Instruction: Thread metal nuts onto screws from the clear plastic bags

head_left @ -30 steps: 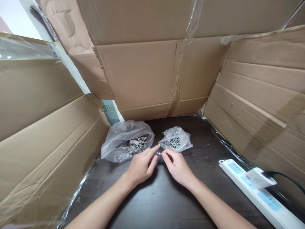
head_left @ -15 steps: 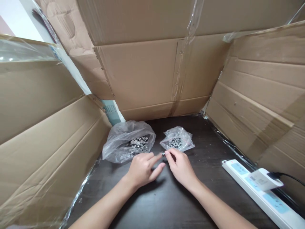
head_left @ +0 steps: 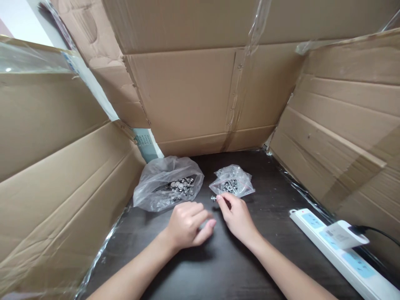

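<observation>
Between the thumb and index finger of my right hand (head_left: 236, 214) is a small metal screw (head_left: 213, 198), its end pointing left. My left hand (head_left: 190, 225) is just left of it, touching nothing, its fingers curled and the thumb apart from them. Beyond my left hand lies an open clear plastic bag (head_left: 150, 183) with a pile of round-headed metal fasteners (head_left: 181, 186) in it. A smaller clear zip bag (head_left: 245, 187), holding several small screws, lies just beyond my right hand.
Cardboard walls (head_left: 187, 96) enclose the dark table (head_left: 200, 275) at the back, left and right. A white power strip (head_left: 331, 246) runs along the right side, with a white plug and black cable (head_left: 375, 230).
My left hand has drawn back from the screw, its index finger now curled. My right hand still holds the screw, of which more shows.
</observation>
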Action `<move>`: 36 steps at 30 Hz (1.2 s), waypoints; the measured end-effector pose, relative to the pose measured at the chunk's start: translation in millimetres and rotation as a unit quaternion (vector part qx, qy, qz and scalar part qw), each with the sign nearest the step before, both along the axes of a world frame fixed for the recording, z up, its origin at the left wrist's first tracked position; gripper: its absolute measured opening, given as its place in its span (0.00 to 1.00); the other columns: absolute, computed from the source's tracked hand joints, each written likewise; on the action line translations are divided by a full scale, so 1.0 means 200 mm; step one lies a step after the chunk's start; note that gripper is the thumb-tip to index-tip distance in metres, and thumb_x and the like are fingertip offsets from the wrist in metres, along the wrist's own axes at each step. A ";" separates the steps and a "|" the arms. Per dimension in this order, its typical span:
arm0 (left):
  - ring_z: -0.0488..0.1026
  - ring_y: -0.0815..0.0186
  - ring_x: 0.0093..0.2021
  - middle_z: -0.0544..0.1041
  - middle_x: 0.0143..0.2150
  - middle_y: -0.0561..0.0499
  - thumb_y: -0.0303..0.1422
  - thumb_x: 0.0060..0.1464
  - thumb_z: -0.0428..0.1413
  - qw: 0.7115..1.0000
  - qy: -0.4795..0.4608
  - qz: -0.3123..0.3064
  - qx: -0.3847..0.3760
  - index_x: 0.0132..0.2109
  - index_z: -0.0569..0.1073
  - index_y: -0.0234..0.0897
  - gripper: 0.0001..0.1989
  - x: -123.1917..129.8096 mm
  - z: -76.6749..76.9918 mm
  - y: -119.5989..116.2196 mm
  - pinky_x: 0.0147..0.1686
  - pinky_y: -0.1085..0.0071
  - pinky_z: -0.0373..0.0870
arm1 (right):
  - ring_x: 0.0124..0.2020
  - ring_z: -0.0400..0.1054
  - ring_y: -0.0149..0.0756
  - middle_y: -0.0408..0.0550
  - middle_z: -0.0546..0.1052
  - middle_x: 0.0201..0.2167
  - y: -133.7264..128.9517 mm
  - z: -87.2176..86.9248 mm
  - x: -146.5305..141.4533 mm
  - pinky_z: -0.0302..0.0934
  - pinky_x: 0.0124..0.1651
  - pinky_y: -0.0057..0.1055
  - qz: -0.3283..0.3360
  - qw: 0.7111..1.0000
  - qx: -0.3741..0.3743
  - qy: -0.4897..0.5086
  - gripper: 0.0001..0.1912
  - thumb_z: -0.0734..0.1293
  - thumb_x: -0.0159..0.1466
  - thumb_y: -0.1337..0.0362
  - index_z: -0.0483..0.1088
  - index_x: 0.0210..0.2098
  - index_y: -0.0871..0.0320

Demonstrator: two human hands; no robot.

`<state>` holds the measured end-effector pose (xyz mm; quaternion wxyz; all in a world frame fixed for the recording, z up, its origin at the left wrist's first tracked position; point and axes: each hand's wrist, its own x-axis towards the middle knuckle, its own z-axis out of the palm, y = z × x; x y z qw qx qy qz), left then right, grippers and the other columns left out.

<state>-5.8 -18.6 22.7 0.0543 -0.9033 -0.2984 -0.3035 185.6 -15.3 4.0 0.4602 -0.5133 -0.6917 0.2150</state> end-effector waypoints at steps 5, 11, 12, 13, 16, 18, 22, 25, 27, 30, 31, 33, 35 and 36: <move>0.71 0.63 0.26 0.74 0.27 0.48 0.41 0.68 0.47 0.998 0.018 0.017 -0.052 0.46 0.79 0.36 0.19 0.00 0.01 0.00 0.27 0.69 0.65 | 0.27 0.64 0.36 0.45 0.72 0.24 0.00 0.00 0.00 0.56 0.34 0.30 -0.002 1.000 -0.006 0.003 0.18 0.59 0.71 0.56 0.66 0.27 0.56; 0.71 0.68 0.26 0.76 0.29 0.48 0.34 0.67 0.49 0.966 -0.192 0.029 -0.171 0.36 0.75 0.36 0.14 0.03 -0.02 -0.01 0.28 0.72 0.67 | 0.28 0.66 0.37 0.47 0.74 0.25 0.00 0.01 -0.01 0.58 0.33 0.30 0.021 0.997 -0.038 0.056 0.19 0.59 0.70 0.53 0.68 0.28 0.57; 0.72 0.68 0.27 0.78 0.33 0.47 0.35 0.66 0.50 0.941 -0.244 0.049 -0.228 0.42 0.75 0.35 0.11 0.04 -0.02 0.00 0.29 0.72 0.69 | 0.27 0.65 0.37 0.46 0.73 0.25 0.00 0.02 -0.01 0.57 0.32 0.30 0.028 0.996 -0.045 0.066 0.19 0.60 0.70 0.53 0.68 0.27 0.57; 0.74 0.68 0.29 0.80 0.36 0.47 0.37 0.65 0.52 0.913 -0.289 0.064 -0.280 0.47 0.74 0.35 0.11 0.06 -0.03 0.01 0.29 0.73 0.70 | 0.27 0.64 0.36 0.46 0.72 0.25 -0.01 0.02 -0.02 0.56 0.31 0.30 0.034 0.995 -0.051 0.073 0.19 0.60 0.70 0.52 0.68 0.27 0.57; 0.76 0.67 0.29 0.80 0.37 0.47 0.42 0.62 0.56 0.836 -0.353 0.057 -0.417 0.48 0.74 0.34 0.16 0.08 -0.06 0.04 0.26 0.74 0.71 | 0.25 0.62 0.34 0.44 0.70 0.24 -0.01 0.03 -0.02 0.54 0.29 0.29 0.043 0.994 -0.054 0.083 0.19 0.60 0.70 0.53 0.67 0.27 0.57; 0.76 0.67 0.29 0.79 0.34 0.47 0.44 0.58 0.60 0.806 -0.367 0.037 -0.463 0.45 0.74 0.33 0.18 0.09 -0.08 0.06 0.25 0.74 0.72 | 0.25 0.61 0.34 0.44 0.70 0.24 -0.02 0.03 -0.02 0.54 0.29 0.29 0.046 0.994 -0.050 0.086 0.18 0.60 0.69 0.54 0.67 0.27 0.57; 0.77 0.66 0.30 0.79 0.33 0.47 0.46 0.54 0.64 0.783 -0.385 0.015 -0.488 0.42 0.76 0.32 0.20 0.08 -0.10 0.08 0.27 0.72 0.75 | 0.26 0.62 0.34 0.44 0.71 0.25 -0.02 0.03 -0.02 0.54 0.30 0.30 0.047 0.994 -0.048 0.083 0.17 0.60 0.70 0.55 0.68 0.28 0.57; 0.77 0.66 0.30 0.80 0.33 0.47 0.45 0.53 0.65 0.770 -0.393 0.008 -0.502 0.42 0.77 0.31 0.20 0.07 -0.10 0.10 0.29 0.72 0.75 | 0.27 0.63 0.35 0.45 0.72 0.25 -0.02 0.03 -0.02 0.56 0.32 0.30 0.046 0.995 -0.045 0.072 0.16 0.60 0.70 0.56 0.69 0.29 0.57; 0.77 0.67 0.30 0.80 0.34 0.47 0.45 0.52 0.66 0.762 -0.397 0.006 -0.512 0.42 0.77 0.31 0.21 0.06 -0.09 0.10 0.30 0.72 0.76 | 0.28 0.64 0.35 0.45 0.72 0.26 -0.03 0.03 -0.02 0.57 0.33 0.30 0.047 0.996 -0.047 0.067 0.16 0.60 0.70 0.57 0.70 0.30 0.57; 0.77 0.66 0.32 0.80 0.34 0.47 0.46 0.52 0.66 0.757 -0.390 0.002 -0.524 0.42 0.78 0.32 0.21 0.05 -0.09 0.11 0.31 0.71 0.76 | 0.29 0.66 0.36 0.46 0.74 0.27 -0.03 0.03 -0.02 0.59 0.34 0.31 0.049 0.995 -0.052 0.067 0.15 0.61 0.69 0.57 0.71 0.31 0.57; 0.77 0.66 0.32 0.80 0.33 0.47 0.47 0.52 0.66 0.758 -0.386 -0.001 -0.526 0.41 0.78 0.32 0.21 0.05 -0.09 0.11 0.32 0.71 0.76 | 0.29 0.66 0.36 0.46 0.75 0.28 -0.03 0.03 -0.02 0.59 0.34 0.31 0.049 0.995 -0.056 0.071 0.15 0.61 0.69 0.56 0.71 0.31 0.57; 0.77 0.66 0.33 0.80 0.34 0.47 0.47 0.52 0.66 0.760 -0.379 -0.009 -0.528 0.40 0.77 0.32 0.20 0.04 -0.09 0.12 0.32 0.71 0.76 | 0.29 0.67 0.36 0.47 0.76 0.29 -0.03 0.03 -0.02 0.60 0.33 0.30 0.053 0.993 -0.071 0.084 0.14 0.62 0.68 0.56 0.72 0.33 0.57; 0.77 0.66 0.33 0.81 0.34 0.47 0.46 0.53 0.66 0.761 -0.374 -0.020 -0.530 0.39 0.77 0.32 0.19 0.03 -0.10 0.12 0.33 0.71 0.76 | 0.29 0.67 0.36 0.46 0.76 0.29 -0.03 0.03 -0.02 0.60 0.32 0.30 0.060 0.990 -0.087 0.092 0.12 0.63 0.67 0.56 0.71 0.33 0.57; 0.77 0.66 0.33 0.81 0.35 0.47 0.45 0.53 0.66 0.760 -0.372 -0.025 -0.532 0.39 0.77 0.32 0.19 0.03 -0.10 0.12 0.34 0.71 0.76 | 0.28 0.67 0.35 0.46 0.75 0.28 -0.03 0.03 -0.02 0.59 0.32 0.29 0.064 0.989 -0.091 0.092 0.11 0.63 0.66 0.57 0.71 0.33 0.57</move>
